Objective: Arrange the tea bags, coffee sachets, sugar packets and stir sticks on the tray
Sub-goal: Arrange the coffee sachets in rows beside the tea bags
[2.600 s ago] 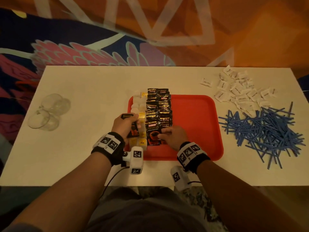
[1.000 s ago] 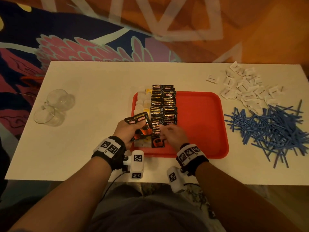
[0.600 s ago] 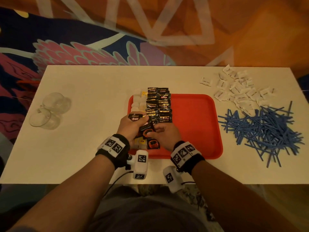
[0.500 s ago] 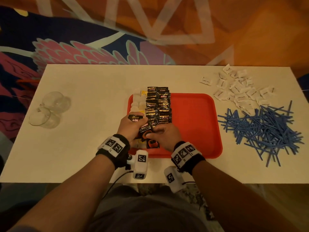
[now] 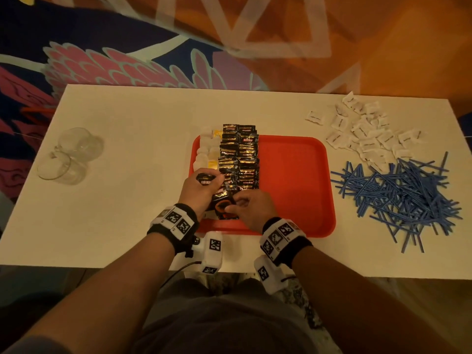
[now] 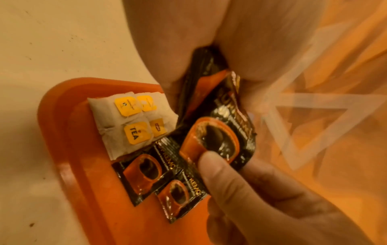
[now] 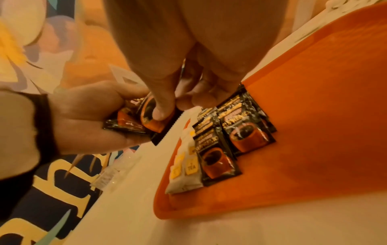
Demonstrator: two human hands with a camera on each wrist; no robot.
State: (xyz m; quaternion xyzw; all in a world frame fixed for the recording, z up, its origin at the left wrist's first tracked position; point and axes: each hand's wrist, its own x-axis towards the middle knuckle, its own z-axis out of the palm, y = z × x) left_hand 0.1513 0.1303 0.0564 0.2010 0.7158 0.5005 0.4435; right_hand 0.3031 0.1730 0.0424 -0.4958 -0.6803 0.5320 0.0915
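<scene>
at the near edge of the white desk (image 5: 107, 226), both hands are seen over the near-left corner of the red tray (image 5: 301, 190). a small bundle of black coffee sachets (image 6: 217, 137) is gripped in the left hand (image 5: 198, 192), fingers curled round it; the topmost sachet is pinched at its lower edge by the thumb and fingers of the right hand (image 5: 251, 208). an orange cup of dark coffee is printed on that sachet, and gold lettering runs along its side, too blurred to be read.

just below the held bundle, at about 7 o'clock from it in the left wrist view, two more sachets (image 6: 159, 175) lie flat on the tray, with "supremo" partly legible in gold. beside them, at the tray's left edge, a stack of white tea bags (image 6: 130, 121) with yellow tags is set; "tea" is printed on one tag.

beyond the hands, toward 12 o'clock, two overlapping columns of coffee sachets (image 5: 240, 154) run up the tray and past its far rim, with more tea bags alongside at the left.

at 2 o'clock, off the tray, white sugar packets (image 5: 365, 134) are scattered; their printing cannot be read. nearer, at 3 o'clock, a heap of blue stir sticks (image 5: 398, 198) lies on the desk. at 9 o'clock, well apart, clear glasses (image 5: 69, 157) lie.
</scene>
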